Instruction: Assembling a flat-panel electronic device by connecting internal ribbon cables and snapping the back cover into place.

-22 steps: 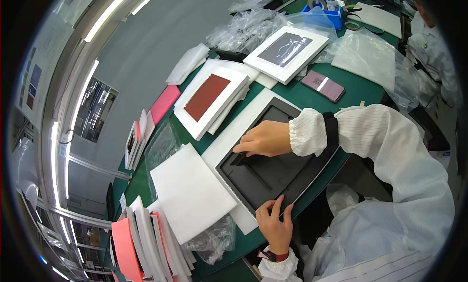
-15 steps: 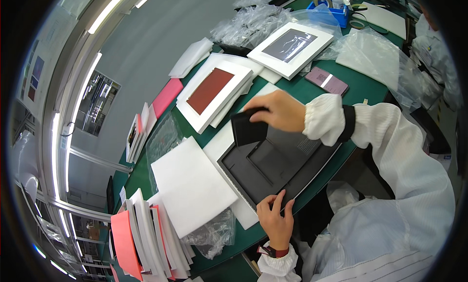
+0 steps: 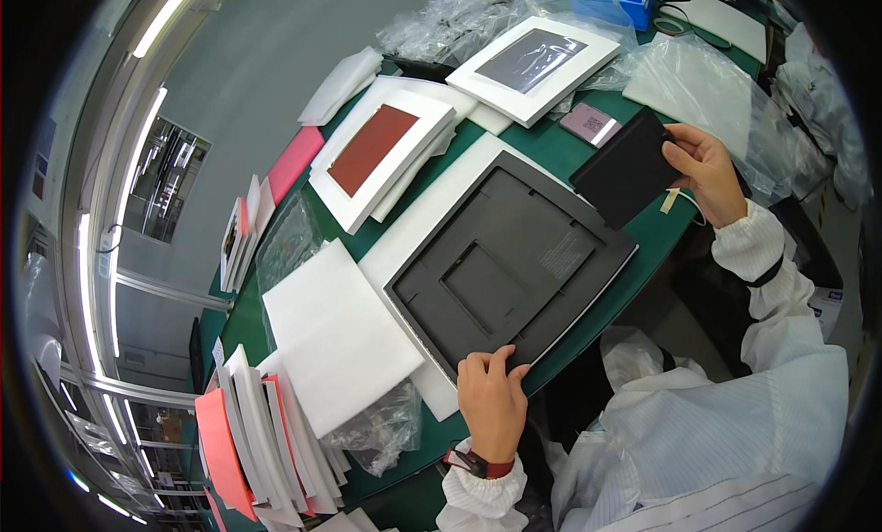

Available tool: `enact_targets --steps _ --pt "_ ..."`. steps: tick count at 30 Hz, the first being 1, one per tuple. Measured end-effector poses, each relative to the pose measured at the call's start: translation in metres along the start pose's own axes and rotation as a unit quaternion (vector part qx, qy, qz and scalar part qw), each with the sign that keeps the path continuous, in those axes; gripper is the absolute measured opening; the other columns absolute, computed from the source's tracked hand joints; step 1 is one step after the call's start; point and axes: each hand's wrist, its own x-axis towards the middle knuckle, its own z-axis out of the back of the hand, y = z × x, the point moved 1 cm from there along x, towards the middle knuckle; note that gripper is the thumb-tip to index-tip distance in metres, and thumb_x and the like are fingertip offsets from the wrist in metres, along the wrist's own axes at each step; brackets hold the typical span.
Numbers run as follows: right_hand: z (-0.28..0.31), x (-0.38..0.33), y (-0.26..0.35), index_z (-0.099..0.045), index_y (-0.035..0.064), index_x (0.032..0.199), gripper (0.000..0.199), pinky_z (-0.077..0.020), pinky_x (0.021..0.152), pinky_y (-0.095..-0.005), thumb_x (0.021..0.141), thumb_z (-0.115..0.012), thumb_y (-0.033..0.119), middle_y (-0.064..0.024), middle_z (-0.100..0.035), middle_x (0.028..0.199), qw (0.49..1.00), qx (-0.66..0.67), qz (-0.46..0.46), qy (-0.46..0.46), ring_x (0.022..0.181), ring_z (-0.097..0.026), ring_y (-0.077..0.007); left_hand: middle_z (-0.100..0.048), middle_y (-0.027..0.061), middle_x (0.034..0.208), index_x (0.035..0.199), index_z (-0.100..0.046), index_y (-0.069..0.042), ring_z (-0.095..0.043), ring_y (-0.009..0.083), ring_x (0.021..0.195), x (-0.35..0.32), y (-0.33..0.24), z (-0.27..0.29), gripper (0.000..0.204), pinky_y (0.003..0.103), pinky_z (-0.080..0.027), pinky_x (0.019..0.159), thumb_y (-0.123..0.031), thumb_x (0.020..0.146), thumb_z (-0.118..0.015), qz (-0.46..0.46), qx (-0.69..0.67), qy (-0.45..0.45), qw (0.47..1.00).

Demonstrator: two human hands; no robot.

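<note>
My right hand point(image 3: 706, 169) pinches one end of a flat black panel point(image 3: 625, 169), thumb on the near face and fingers tucked behind it. The panel tilts beside the upper-right edge of the dark grey frame point(image 3: 514, 224). My left hand point(image 3: 493, 399) has its fingers slightly spread, the tips resting on that frame's nearest corner; a watch point(image 3: 476, 462) with a red band sits on that wrist.

The frame lies back up, a rectangular recess near its middle. Right of the recess is a block of pale print point(image 3: 568, 254), too small for me to read. Under the frame is a white sheet point(image 3: 418, 224) on the green surface point(image 3: 549, 157).

Just past the panel, partly covered by it, a mauve phone point(image 3: 586, 123) shows a square code. A loose white foam sheet point(image 3: 340, 334) lies to my left. Farther off are a white frame with a red-brown centre point(image 3: 377, 153) and another with a glossy grey centre point(image 3: 533, 59).
</note>
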Motion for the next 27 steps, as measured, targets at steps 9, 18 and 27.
enact_targets --steps 9,18,27 --pt "0.056 -0.024 -0.021 -0.054 -0.001 0.115 0.033 -0.0545 0.065 -0.0218 0.088 -0.062 0.015 -0.0058 -0.064 0.097 0.992 -0.001 0.026 -0.127 0.082 -0.063 -0.0099 -0.054 0.0136 0.096 0.1 -0.058 0.0 -0.051 0.0319 0.091 -0.007 -0.016 0.002 0.029 0.039 -0.042 0.079 0.0 0.072 -0.065 -0.039 0.12 -0.045 0.991" --pt "0.054 -0.04 -0.044 -0.058 -0.003 0.107 0.026 -0.043 0.081 -0.0204 0.083 -0.066 0.004 -0.0031 -0.06 0.095 0.984 -0.094 0.108 -0.11 0.089 -0.055 -0.0079 -0.053 0.0139 0.091 0.099 -0.061 0.0 -0.054 0.0296 0.082 0.008 -0.017 0.027 0.024 0.037 -0.044 0.072 0.0 0.076 -0.065 -0.019 0.081 -0.068 0.994" --pt "0.057 -0.046 -0.045 -0.058 -0.0031 0.107 0.027 -0.0434 0.081 -0.0211 0.083 -0.066 0.003 -0.0037 -0.059 0.095 0.983 -0.076 0.118 -0.115 0.089 -0.055 -0.0087 -0.053 0.0147 0.097 0.105 -0.058 0.0 -0.052 0.0315 0.091 -0.007 -0.018 -0.003 0.039 0.038 -0.043 0.08 0.0 0.068 -0.071 -0.058 0.096 0.034 0.993"
